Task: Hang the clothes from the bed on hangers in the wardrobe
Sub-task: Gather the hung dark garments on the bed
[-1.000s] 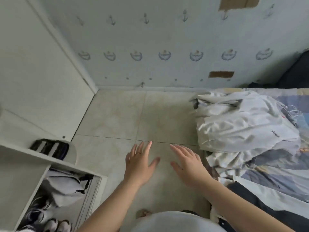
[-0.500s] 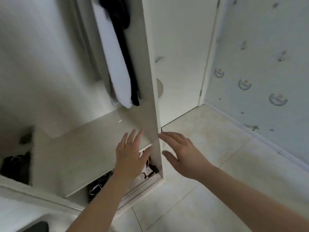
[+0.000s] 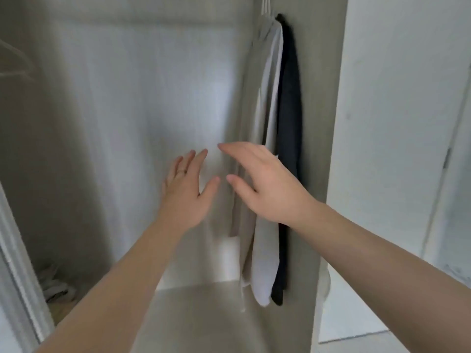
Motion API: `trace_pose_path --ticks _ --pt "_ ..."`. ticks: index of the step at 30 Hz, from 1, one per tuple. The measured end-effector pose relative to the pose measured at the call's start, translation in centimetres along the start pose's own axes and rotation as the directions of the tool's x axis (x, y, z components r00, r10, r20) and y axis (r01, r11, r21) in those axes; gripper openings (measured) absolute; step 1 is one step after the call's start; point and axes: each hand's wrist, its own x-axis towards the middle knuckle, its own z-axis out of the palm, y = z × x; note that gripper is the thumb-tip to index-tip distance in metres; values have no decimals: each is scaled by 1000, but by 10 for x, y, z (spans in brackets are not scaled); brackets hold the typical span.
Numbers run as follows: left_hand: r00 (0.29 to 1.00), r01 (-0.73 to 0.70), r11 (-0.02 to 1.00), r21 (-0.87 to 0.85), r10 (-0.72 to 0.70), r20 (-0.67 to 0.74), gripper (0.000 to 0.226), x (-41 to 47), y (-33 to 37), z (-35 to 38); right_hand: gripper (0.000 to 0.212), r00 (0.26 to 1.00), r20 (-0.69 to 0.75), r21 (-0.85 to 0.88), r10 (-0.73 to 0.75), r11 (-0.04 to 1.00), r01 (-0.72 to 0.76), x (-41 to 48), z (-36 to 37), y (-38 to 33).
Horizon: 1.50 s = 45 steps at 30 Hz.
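Note:
I face the open wardrobe [image 3: 127, 123]. At its right side hang a light grey garment [image 3: 267, 149] and a dark one [image 3: 289, 123] beside it, on white hangers [image 3: 265, 6] at the top edge. My left hand [image 3: 188, 189] is raised with fingers spread and holds nothing. My right hand [image 3: 265, 184] reaches forward, fingers straight, in front of the grey garment; whether it touches the cloth I cannot tell. An empty hanger [image 3: 15, 62] shows faintly at the far left. The bed and its clothes are out of view.
The wardrobe's inner shelf [image 3: 204, 314] lies below my arms. A crumpled bundle of cloth [image 3: 54, 286] sits in the lower left corner. The wardrobe's side panel [image 3: 328, 149] stands right of the hung clothes, with a white door [image 3: 395, 123] beyond.
My view swung from the floor and bed, past the lower wardrobe, up into the hanging compartment. Both hands stayed raised and empty, and now sit next to the hung garments.

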Motion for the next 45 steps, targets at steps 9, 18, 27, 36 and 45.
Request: trace_pose_path --ticks 9,18,27,36,45 --pt "995 -89 996 25 90 -39 62 146 45 -34 47 999 -40 -295 0 955 -12 150 -86 37" --pt "980 -97 985 -146 120 157 67 274 67 13 38 944 -7 -526 329 802 -283 240 -109 95" --pt "938 -173 835 -523 302 171 98 315 66 51 28 838 -66 -726 542 550 -413 279 -93 110" --pt "871 -303 696 -651 479 107 98 336 58 53 13 609 -246 -201 754 575 -793 321 -74 112" --pt "864 -313 629 -711 500 62 64 348 26 34 21 453 -223 161 863 491 -856 348 -62 125"
